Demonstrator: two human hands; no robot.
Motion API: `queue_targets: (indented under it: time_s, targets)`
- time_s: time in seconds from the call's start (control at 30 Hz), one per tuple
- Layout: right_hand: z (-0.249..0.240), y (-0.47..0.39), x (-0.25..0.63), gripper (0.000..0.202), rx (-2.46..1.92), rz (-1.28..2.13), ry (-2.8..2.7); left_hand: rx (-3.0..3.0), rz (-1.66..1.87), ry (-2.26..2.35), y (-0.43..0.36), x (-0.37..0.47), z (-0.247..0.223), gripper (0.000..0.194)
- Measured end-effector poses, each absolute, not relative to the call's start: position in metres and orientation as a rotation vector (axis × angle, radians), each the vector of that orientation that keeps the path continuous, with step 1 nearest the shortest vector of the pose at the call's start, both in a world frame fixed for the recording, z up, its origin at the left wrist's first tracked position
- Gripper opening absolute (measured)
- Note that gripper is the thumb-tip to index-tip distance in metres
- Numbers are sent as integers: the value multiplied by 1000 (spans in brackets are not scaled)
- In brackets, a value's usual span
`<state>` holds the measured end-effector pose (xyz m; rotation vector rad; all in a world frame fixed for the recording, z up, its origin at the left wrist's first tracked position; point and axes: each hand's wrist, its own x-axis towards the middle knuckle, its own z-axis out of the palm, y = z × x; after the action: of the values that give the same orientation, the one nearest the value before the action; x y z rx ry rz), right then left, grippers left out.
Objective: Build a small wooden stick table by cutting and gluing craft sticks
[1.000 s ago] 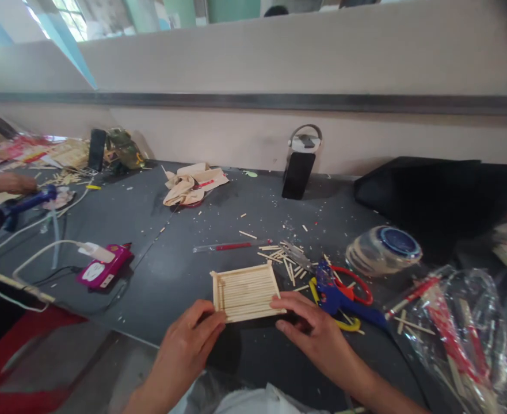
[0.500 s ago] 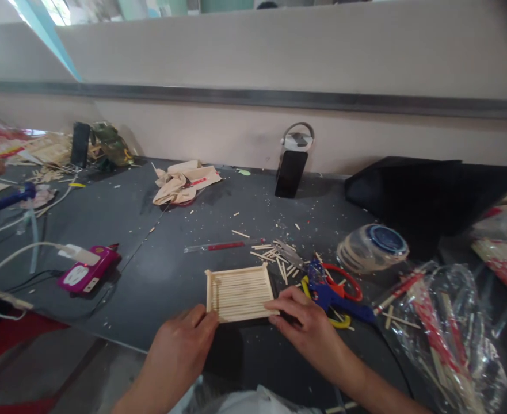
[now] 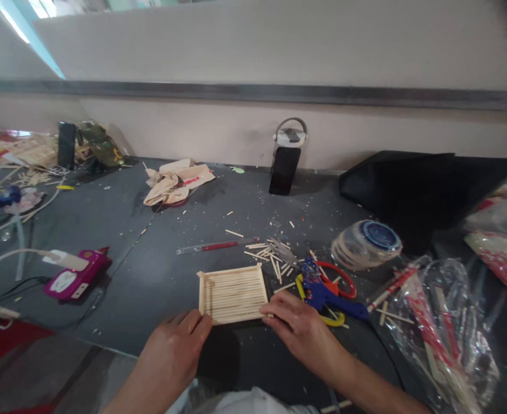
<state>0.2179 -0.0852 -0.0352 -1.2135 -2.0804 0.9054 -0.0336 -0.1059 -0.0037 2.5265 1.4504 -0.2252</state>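
On the table (image 3: 149, 276), left fingers (image 3: 198, 326) and right fingers (image 3: 279, 306) pinch a stick tray (image 3: 233, 293), its near corners hidden.

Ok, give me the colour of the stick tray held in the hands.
The stick tray is a pale, yellowish wood colour, best seen in the head view.

The shallow rectangular tray of pale straw-coloured wooden sticks (image 3: 235, 293) sits toward six o'clock in the view, open side up, its long sides facing twelve and six and the whole turned slightly anticlockwise. Its floor is slim sticks laid side by side from nine to three o'clock, with thin darker lines between them. A low stick rim frames it; small stick ends jut at the ten and one o'clock corners, while the eight and four o'clock corners are partly covered
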Motion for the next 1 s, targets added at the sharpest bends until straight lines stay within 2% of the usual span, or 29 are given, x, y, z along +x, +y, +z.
queue_targets:
  time_s: [0.47, 0.7, 1.0]
  targets:
    - [-35, -85, 217, 18, -1221, 874, -2094, 2555, 13, 1388, -105, -43, -14, 38]
    - [-35, -85, 217, 18, -1221, 889, -2095, 2534, -8, 1374, -102, -45, -13, 38]
    - [-36, -86, 218, 18, -1246, 857, -2121, 2542, 132, 1406, -101, -47, -17, 30]
